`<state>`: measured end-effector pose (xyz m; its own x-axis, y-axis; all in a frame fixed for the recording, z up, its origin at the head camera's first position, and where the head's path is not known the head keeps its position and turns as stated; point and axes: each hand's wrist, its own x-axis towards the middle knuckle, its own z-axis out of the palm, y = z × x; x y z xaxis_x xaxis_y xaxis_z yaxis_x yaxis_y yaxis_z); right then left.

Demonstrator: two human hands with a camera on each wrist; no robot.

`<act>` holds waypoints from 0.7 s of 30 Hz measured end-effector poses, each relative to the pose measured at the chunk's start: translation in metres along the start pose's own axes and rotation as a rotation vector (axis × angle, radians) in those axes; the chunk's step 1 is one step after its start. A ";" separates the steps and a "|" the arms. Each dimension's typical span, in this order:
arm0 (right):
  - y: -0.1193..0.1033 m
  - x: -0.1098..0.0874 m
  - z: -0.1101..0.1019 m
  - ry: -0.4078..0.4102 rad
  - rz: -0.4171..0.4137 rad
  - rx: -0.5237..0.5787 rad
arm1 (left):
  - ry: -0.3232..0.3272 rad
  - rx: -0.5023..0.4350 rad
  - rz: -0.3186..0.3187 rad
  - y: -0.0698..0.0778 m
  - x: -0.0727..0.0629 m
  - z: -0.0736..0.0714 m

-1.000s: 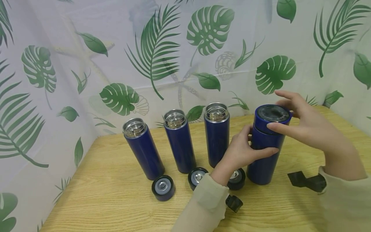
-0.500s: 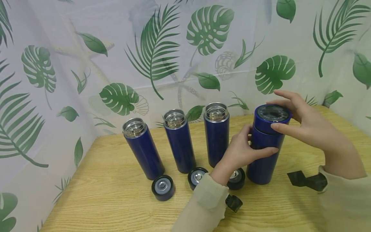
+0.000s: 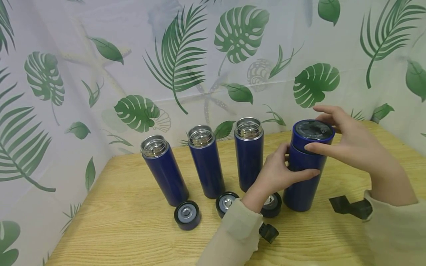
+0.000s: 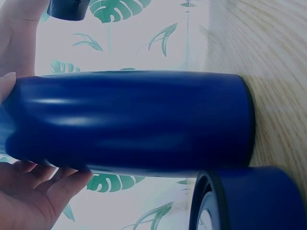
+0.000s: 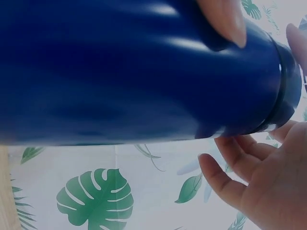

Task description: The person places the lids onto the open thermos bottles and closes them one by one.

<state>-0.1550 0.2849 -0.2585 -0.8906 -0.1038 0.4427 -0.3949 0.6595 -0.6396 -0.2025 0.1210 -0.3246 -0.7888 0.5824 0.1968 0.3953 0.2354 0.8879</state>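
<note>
A dark blue bottle (image 3: 303,184) stands upright at the right end of a row, its lid (image 3: 314,130) sitting on top. My left hand (image 3: 277,170) grips the bottle's body, thumb across the front. My right hand (image 3: 349,140) holds the lid between its thumb in front and fingers behind. In the right wrist view, the lid (image 5: 290,88) meets the bottle (image 5: 144,72) at a narrow seam. The left wrist view has the bottle's base (image 4: 247,120) on the table, beside an upturned cap (image 4: 259,199).
Three lidless blue bottles, left (image 3: 165,175), middle (image 3: 207,166) and right (image 3: 249,159), stand alongside. Before them lie upturned caps, one left (image 3: 187,215), one central (image 3: 227,204), one partly behind my left wrist (image 3: 272,205). The wooden table (image 3: 133,236) meets a leaf-print cloth (image 3: 199,55).
My right thumb has shifted slightly on the lid, rightward then back left. The pale mark on the lid's top shows in a different place. The left hand and other bottles stay put.
</note>
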 end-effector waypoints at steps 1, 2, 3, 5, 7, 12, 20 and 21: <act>0.001 0.000 0.000 -0.004 -0.025 0.009 | 0.000 -0.002 0.002 0.000 0.000 0.000; 0.002 0.000 0.000 -0.009 -0.055 0.020 | -0.001 -0.005 0.005 0.000 0.000 0.000; 0.003 0.000 -0.001 -0.016 -0.092 0.035 | -0.001 -0.008 0.008 0.000 0.000 0.000; 0.005 -0.001 -0.001 -0.032 -0.170 0.073 | -0.002 -0.014 0.011 0.000 0.000 0.000; 0.006 -0.001 -0.002 -0.044 -0.228 0.103 | -0.004 -0.019 0.014 0.000 0.000 0.000; 0.003 -0.002 -0.001 -0.024 -0.123 0.077 | -0.001 -0.019 0.013 0.000 0.000 0.000; -0.004 0.000 0.002 0.022 -0.001 -0.055 | 0.005 -0.003 -0.004 0.001 -0.001 0.001; -0.003 0.000 0.002 0.018 -0.029 -0.042 | 0.006 -0.002 -0.003 0.001 -0.001 0.001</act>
<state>-0.1543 0.2819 -0.2576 -0.8744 -0.1104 0.4724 -0.4107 0.6867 -0.5998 -0.2014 0.1213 -0.3242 -0.7928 0.5771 0.1961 0.3915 0.2355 0.8895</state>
